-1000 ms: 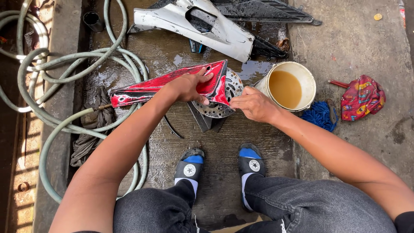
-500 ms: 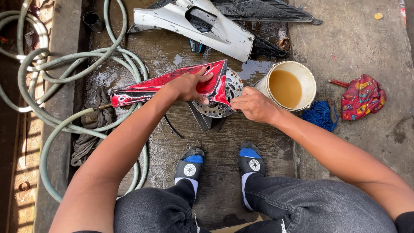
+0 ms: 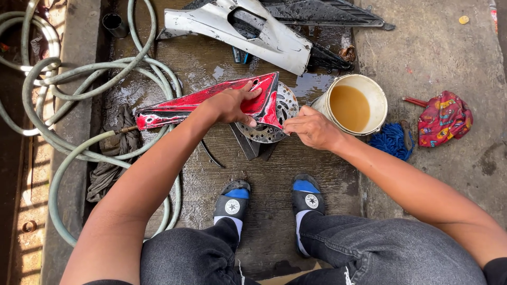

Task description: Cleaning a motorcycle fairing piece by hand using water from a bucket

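Both bare arms are reaching forward from the bottom corners, converging toward the middle. The left hand point(image 3: 231, 104) is lying palm down, its fingers point(image 3: 248, 88) spread and pressing flat. The right hand point(image 3: 311, 128) is curling inward — its fingers point(image 3: 289, 125) pinching together, wrist bending slightly left.

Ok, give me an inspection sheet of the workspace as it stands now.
Surface: wet ground, dark with puddles.
Job's things: red panel lying over a brake disc.
Clutter: white panel, black panel, bucket of brownish water, blue cloth, red cloth, dark rag, small cup.
Grippers: left hand flat on the red panel; right hand pinching its right tip.
Cables: green hose coiled at left.
Surroundings: dry concrete at right; the person's two shoes below.
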